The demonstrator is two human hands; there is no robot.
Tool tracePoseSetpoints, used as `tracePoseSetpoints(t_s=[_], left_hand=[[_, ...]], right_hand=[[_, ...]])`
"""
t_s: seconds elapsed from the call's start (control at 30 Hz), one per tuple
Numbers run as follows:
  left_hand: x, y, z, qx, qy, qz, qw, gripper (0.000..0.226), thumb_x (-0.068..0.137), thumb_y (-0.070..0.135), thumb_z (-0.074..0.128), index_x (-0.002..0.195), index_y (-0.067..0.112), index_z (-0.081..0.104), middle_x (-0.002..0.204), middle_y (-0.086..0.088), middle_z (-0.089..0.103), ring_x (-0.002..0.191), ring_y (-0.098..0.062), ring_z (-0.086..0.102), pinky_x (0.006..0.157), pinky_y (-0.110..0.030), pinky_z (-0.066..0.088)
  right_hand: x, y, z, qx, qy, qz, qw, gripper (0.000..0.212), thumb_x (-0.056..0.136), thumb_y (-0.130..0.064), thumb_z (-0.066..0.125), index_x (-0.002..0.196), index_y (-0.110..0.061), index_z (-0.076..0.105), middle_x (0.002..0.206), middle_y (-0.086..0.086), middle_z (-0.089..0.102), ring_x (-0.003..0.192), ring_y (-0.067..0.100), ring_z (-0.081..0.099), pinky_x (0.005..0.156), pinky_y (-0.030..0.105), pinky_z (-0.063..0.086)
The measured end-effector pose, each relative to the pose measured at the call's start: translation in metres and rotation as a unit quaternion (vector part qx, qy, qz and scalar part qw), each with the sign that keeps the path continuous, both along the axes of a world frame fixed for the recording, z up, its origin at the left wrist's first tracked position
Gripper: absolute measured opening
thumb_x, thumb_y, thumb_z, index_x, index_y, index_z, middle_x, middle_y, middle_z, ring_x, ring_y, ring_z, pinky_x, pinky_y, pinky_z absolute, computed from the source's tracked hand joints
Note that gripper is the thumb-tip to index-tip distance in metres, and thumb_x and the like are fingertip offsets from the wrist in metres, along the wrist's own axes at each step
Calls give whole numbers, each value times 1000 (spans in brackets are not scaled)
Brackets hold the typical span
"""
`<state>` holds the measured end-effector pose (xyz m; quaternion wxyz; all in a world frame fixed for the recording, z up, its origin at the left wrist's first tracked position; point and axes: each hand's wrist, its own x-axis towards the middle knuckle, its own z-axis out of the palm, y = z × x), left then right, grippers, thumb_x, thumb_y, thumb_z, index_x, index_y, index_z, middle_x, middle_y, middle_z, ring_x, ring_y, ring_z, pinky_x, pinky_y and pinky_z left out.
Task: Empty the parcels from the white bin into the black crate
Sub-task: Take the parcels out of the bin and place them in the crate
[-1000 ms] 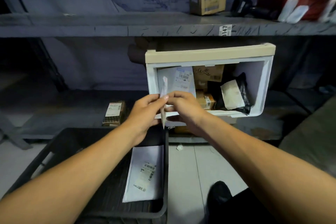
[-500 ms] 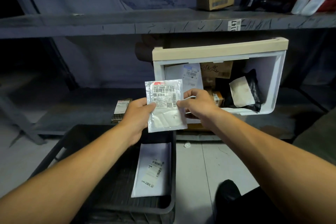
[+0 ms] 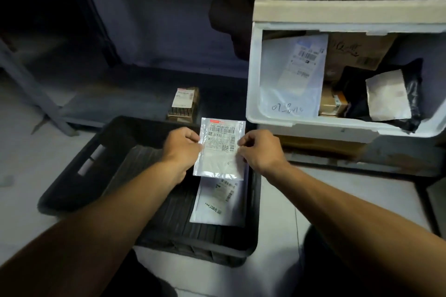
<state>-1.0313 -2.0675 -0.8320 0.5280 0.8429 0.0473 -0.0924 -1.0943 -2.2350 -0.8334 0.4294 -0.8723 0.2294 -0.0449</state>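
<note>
We hold a small silvery packet (image 3: 220, 149) at the centre of the frame, one hand on each side edge: our left hand (image 3: 182, 146) pinches its left edge with curled fingers, and our right hand (image 3: 259, 149) pinches its right edge the same way. The packet faces up toward us, with a printed label and barcodes across its upper half and a red strip at the top. It hangs above the black crate (image 3: 79, 176), which fills the lower middle of the frame and sits on a pale floor (image 3: 337, 200). Inside the crate, along its right side, lies a white flat mailer (image 3: 222, 202) with a label on it; its top part is hidden behind the packet we hold. At the upper right of the frame the white bin (image 3: 255, 75) is tipped so that its opening faces us, resting on a low shelf (image 3: 120, 103). In it we see a large pale mailer (image 3: 289, 75) standing against the left wall with handwriting near its bottom, brown cardboard boxes (image 3: 357, 50) behind it, and a black bag (image 3: 410, 94) with a white label at the right. Left of the bin, just beyond the far rim of the crate, a small brown labelled parcel (image 3: 184, 103) lies on the shelf.
</note>
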Motion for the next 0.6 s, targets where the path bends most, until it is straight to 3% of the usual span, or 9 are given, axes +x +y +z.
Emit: tracePoseSetpoints(t_s=[0.1, 0.23, 0.37, 0.47, 0.53, 0.6], left_hand=[[12, 2, -29, 30, 8, -17, 999, 29, 87, -5, 67, 75, 22, 67, 80, 2, 69, 77, -13, 66, 67, -24, 52], [30, 1, -68, 27, 33, -34, 999, 28, 91, -10, 58, 85, 16, 69, 80, 3, 66, 79, -16, 64, 72, -24, 53], [49, -5, -113, 21, 72, -54, 996, 29, 88, -12, 55, 87, 14, 69, 83, -5, 67, 83, -25, 66, 80, -37, 58], [63, -16, -146, 41, 86, -68, 993, 29, 88, -13, 53, 93, 10, 71, 87, -9, 68, 75, -19, 63, 64, -24, 55], [70, -27, -166, 54, 89, -69, 992, 28, 89, -11, 53, 98, 6, 73, 88, -9, 68, 65, -12, 57, 49, -11, 44], [75, -38, -184, 59, 101, -67, 991, 28, 91, -10, 52, 102, 3, 74, 92, -10, 68, 64, -12, 55, 43, -5, 36]], right_hand=[[13, 4, -31, 17, 43, -5, 999, 14, 85, -5, 66, 89, -12, 77, 91, 1, 74, 89, 20, 70, 80, 32, 59], [29, 8, -67, 21, 90, 8, 996, 18, 86, -9, 61, 84, -10, 79, 88, 3, 76, 88, 21, 69, 70, 25, 46], [47, 7, -101, 28, 144, 7, 989, 20, 84, -13, 58, 77, -2, 74, 76, 12, 71, 86, 30, 67, 70, 23, 41], [57, 9, -126, 49, 182, 2, 982, 22, 87, -17, 60, 97, -9, 79, 101, 8, 75, 100, 26, 68, 76, 23, 48], [64, 9, -142, 54, 192, -5, 980, 28, 90, -20, 61, 111, -11, 77, 119, 7, 72, 109, 26, 67, 83, 21, 47], [71, 8, -157, 53, 206, -10, 977, 33, 90, -22, 61, 118, -10, 74, 126, 10, 69, 112, 28, 66, 83, 21, 46]])
